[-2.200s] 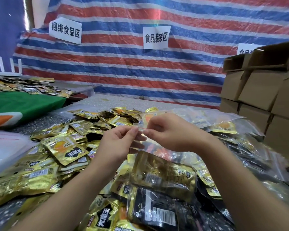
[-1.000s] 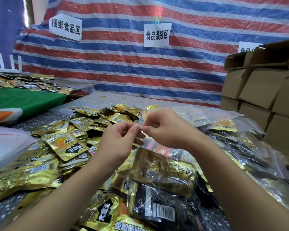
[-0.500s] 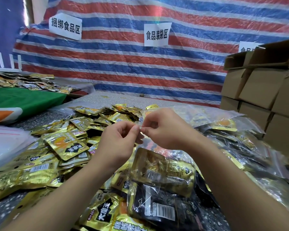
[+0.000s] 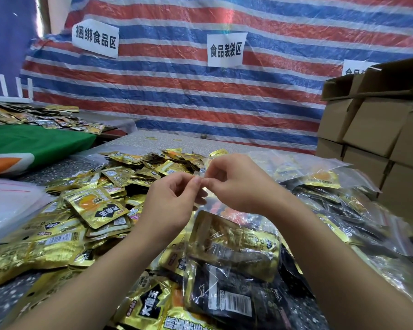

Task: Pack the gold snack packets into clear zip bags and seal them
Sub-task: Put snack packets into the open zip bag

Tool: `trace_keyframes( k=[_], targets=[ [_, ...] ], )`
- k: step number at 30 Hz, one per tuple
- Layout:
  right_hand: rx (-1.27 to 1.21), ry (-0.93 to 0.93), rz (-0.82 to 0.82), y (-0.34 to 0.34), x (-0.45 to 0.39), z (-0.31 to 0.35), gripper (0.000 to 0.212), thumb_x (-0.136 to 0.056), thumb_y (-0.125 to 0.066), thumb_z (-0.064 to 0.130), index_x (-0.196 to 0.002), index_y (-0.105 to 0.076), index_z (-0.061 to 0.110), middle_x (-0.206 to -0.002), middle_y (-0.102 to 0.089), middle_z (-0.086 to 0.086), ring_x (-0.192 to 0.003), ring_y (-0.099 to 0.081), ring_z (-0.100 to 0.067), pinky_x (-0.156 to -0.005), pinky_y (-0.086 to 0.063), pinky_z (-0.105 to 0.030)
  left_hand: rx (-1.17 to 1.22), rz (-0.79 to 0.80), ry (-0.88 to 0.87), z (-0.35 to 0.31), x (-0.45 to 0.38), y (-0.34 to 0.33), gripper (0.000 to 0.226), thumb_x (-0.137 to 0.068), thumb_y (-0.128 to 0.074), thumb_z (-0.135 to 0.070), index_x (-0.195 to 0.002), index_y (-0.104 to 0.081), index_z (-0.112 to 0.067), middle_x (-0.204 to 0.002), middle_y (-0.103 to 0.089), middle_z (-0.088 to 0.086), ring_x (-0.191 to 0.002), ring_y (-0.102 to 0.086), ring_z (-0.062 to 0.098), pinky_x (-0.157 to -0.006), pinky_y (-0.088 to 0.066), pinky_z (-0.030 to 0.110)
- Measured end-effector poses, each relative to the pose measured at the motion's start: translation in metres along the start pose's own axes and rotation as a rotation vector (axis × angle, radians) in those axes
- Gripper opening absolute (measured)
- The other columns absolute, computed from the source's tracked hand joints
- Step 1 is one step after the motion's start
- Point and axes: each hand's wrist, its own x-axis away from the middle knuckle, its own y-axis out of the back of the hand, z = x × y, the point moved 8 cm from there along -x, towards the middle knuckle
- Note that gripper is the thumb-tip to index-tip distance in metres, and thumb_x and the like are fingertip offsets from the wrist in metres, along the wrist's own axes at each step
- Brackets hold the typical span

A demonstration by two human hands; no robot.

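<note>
A clear zip bag (image 4: 234,253) holding gold and black snack packets hangs below my hands over the table. My left hand (image 4: 172,201) pinches the bag's top strip between thumb and forefinger. Touching it fingertip to fingertip, my right hand (image 4: 234,184) pinches the same strip just to the right. Loose gold snack packets (image 4: 98,208) lie heaped on the table to the left and in front. Filled clear bags (image 4: 324,184) are piled to the right.
Stacked cardboard boxes (image 4: 377,129) stand at the right edge. A striped tarp (image 4: 200,96) with paper signs hangs behind the table. A white plastic sheet (image 4: 7,201) lies at the left, with a green cloth (image 4: 34,144) and more packets beyond.
Both hands have stayed pinched on the bag's top strip. The fingertips have drawn closer together, and the bag hangs in nearly the same place.
</note>
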Motion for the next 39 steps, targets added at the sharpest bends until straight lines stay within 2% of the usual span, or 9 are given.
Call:
trace_keyframes(
  k=[5, 9, 12, 18, 22, 24, 28, 34, 39],
  targets=[
    [0.092, -0.010, -0.044, -0.006, 0.000, 0.001, 0.029, -0.096, -0.062, 0.027, -0.068, -0.053, 0.027, -0.073, -0.056, 0.007, -0.069, -0.053, -0.012, -0.057, -0.042, -0.030, -0.094, -0.028, -0.055, -0.003, 0.001, 0.002, 0.023, -0.099, -0.055, -0.018, -0.081, -0.070, -0.019, -0.070, -0.071, -0.004, -0.065, -0.068, 0.008, -0.057, -0.051, 0.016],
    [0.055, -0.008, -0.057, -0.003, 0.000, 0.003, 0.027, -0.096, -0.062, 0.024, -0.070, -0.056, 0.026, -0.069, -0.056, 0.007, -0.065, -0.052, -0.011, -0.054, -0.038, -0.028, 0.006, -0.010, 0.022, 0.003, -0.001, 0.001, 0.022, -0.099, -0.055, -0.022, -0.085, -0.070, -0.014, -0.073, -0.072, 0.003, -0.065, -0.069, 0.013, -0.057, -0.051, 0.018],
    [0.034, -0.002, -0.023, -0.002, 0.001, 0.004, 0.025, -0.097, -0.061, 0.022, -0.072, -0.057, 0.025, -0.070, -0.054, 0.007, -0.063, -0.049, -0.009, -0.054, -0.035, -0.025, 0.073, 0.048, 0.097, 0.007, -0.001, -0.004, 0.023, -0.099, -0.054, -0.026, -0.088, -0.069, -0.013, -0.073, -0.071, 0.002, -0.063, -0.069, 0.014, -0.056, -0.052, 0.022],
    [0.100, -0.050, 0.127, 0.005, 0.002, -0.003, 0.029, -0.097, -0.062, 0.028, -0.069, -0.056, 0.028, -0.067, -0.057, 0.009, -0.061, -0.051, -0.006, -0.054, -0.037, -0.024, 0.032, 0.011, -0.025, -0.007, 0.000, 0.000, 0.026, -0.098, -0.057, -0.014, -0.076, -0.070, -0.018, -0.067, -0.069, -0.001, -0.060, -0.065, 0.011, -0.053, -0.049, 0.018],
    [0.112, -0.027, 0.127, 0.019, 0.008, -0.003, 0.028, -0.095, -0.064, 0.027, -0.068, -0.058, 0.032, -0.064, -0.058, 0.013, -0.056, -0.052, 0.001, -0.048, -0.036, -0.012, 0.079, 0.006, -0.014, -0.012, 0.000, 0.000, 0.025, -0.098, -0.056, -0.015, -0.076, -0.069, -0.017, -0.069, -0.070, 0.000, -0.060, -0.066, 0.014, -0.053, -0.050, 0.021],
    [0.108, -0.022, 0.099, 0.021, 0.008, -0.001, 0.029, -0.095, -0.064, 0.026, -0.068, -0.057, 0.033, -0.063, -0.056, 0.014, -0.056, -0.052, 0.004, -0.047, -0.036, -0.010, 0.093, -0.003, -0.016, -0.014, 0.001, 0.000, 0.024, -0.098, -0.056, -0.015, -0.078, -0.068, -0.015, -0.069, -0.070, 0.001, -0.060, -0.066, 0.013, -0.052, -0.050, 0.021],
    [0.127, -0.016, 0.045, 0.023, 0.006, 0.003, 0.027, -0.096, -0.062, 0.026, -0.071, -0.056, 0.033, -0.073, -0.059, 0.015, -0.068, -0.054, 0.000, -0.054, -0.035, -0.017, 0.085, -0.068, -0.052, -0.020, 0.003, 0.005, 0.024, -0.097, -0.056, -0.016, -0.077, -0.068, -0.014, -0.069, -0.069, 0.007, -0.059, -0.065, 0.013, -0.051, -0.048, 0.021],
    [0.104, -0.001, 0.020, 0.032, 0.009, 0.006, 0.014, -0.096, -0.062, 0.030, -0.082, -0.064, 0.028, -0.076, -0.061, 0.013, -0.069, -0.055, -0.002, -0.055, -0.037, -0.016, 0.079, -0.132, -0.112, -0.032, 0.004, 0.013, 0.024, -0.097, -0.059, -0.017, -0.075, -0.070, -0.012, -0.067, -0.069, 0.006, -0.058, -0.064, 0.013, -0.052, -0.048, 0.021],
    [0.147, -0.031, 0.038, 0.037, 0.015, -0.004, 0.015, -0.097, -0.061, 0.033, -0.088, -0.067, 0.022, -0.080, -0.065, 0.009, -0.073, -0.058, -0.005, -0.059, -0.045, -0.020, 0.084, -0.157, -0.106, -0.031, 0.002, 0.018, 0.027, -0.097, -0.059, -0.016, -0.073, -0.069, -0.010, -0.067, -0.068, 0.007, -0.056, -0.061, 0.010, -0.053, -0.045, 0.017]
  ],
)
